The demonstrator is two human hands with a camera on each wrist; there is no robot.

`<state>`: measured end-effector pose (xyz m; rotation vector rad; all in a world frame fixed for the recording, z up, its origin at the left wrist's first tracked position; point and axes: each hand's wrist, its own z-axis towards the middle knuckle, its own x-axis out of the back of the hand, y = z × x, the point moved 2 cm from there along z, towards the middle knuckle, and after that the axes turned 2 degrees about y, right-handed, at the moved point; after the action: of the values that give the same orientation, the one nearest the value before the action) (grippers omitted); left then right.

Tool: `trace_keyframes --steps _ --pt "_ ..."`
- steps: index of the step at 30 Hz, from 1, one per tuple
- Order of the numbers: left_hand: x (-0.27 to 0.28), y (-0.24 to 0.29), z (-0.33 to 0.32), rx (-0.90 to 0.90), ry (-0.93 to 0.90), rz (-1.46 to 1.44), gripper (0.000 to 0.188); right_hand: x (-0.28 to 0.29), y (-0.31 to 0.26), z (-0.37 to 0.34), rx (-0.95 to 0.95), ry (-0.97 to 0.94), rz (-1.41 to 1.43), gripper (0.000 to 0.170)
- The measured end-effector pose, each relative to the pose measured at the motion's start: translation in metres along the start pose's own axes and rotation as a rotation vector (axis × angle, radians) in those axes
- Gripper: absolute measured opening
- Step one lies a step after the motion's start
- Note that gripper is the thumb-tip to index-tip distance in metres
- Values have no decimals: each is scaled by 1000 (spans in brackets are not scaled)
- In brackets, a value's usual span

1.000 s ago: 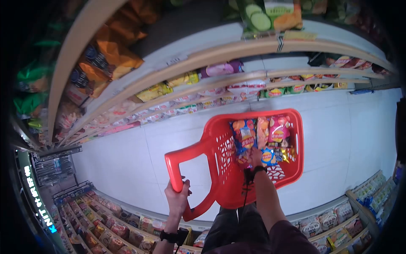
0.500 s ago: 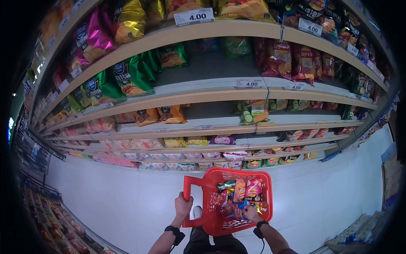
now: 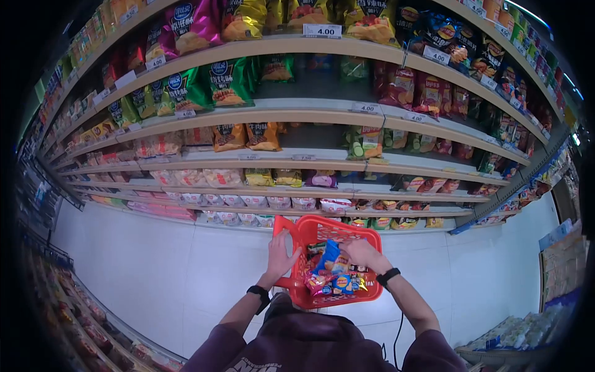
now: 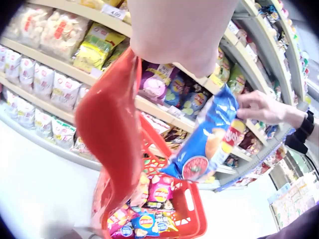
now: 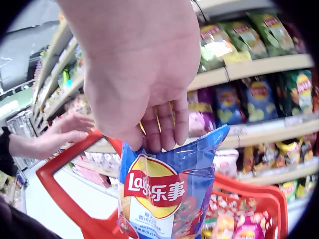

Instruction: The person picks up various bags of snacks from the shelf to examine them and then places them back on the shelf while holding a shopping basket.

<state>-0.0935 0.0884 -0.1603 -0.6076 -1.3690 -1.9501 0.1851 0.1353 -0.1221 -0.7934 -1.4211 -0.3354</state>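
My right hand (image 3: 364,254) pinches the top edge of a blue Lay's chip bag (image 5: 159,194), which hangs upright from the fingertips over the red shopping basket (image 3: 375,240). In the left wrist view this chip bag shows its blue side and clear, bulging front above the basket. My left hand (image 3: 282,255) lies at the raised basket handle (image 5: 65,194), its fingers extended rather than curled round it. Inside the basket are several more snack bags, among them a pink bag (image 4: 160,189) and a smaller blue bag (image 4: 145,225).
Long shelves of chip bags face me, with green bags (image 3: 229,84), red Lay's bags (image 3: 396,84) and orange bags (image 3: 229,136). Price tags (image 3: 322,31) line the shelf edges. Pale tiled floor (image 3: 142,248) lies around the basket, and more stocked racks (image 3: 74,304) stand behind.
My right hand has come up from among the bags in the basket with the blue chip bag. The left hand's fingers have loosened from the handle. The head view has tilted up toward the shelves.
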Motion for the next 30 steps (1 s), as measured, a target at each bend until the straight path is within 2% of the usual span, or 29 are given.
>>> trace_keyframes --steps 2,4,6,9,12,13,16,17,18,20,22,23,27,30 --pt "6 25 12 -96 -107 -98 79 50 -14 17 93 139 -138 17" --pt "23 56 33 -123 -130 -84 85 110 -40 24 119 252 -110 15" --pt "37 76 57 -22 -208 -309 87 152 -58 31 143 379 -145 15" --pt "51 88 81 -83 -76 -269 84 195 -72 42 198 496 -203 19" --pt "45 88 94 -1 -306 -622 83 219 -81 50 219 560 -220 15" --pt "45 90 94 -9 -352 -600 79 224 -83 53 224 566 -222 13" --pt "37 98 86 194 -403 -929 71 227 -79 59 181 597 -143 11" --pt "37 97 83 227 -440 -909 60 228 -76 61 161 630 -106 12" --pt "36 97 79 293 -459 -1006 58 229 -73 62 142 663 -71 12" --pt "43 105 68 424 -490 -1196 55 231 -62 57 14 748 63 22" --pt "49 108 60 443 -511 -1228 54 223 -47 55 -163 858 256 29" --pt "51 108 59 453 -524 -1244 53 219 -35 54 -258 769 445 42" --pt "54 106 55 493 -533 -1199 56 180 -1 52 -433 633 784 51" --pt "57 108 54 588 -574 -1321 58 173 -4 45 -495 659 998 46"
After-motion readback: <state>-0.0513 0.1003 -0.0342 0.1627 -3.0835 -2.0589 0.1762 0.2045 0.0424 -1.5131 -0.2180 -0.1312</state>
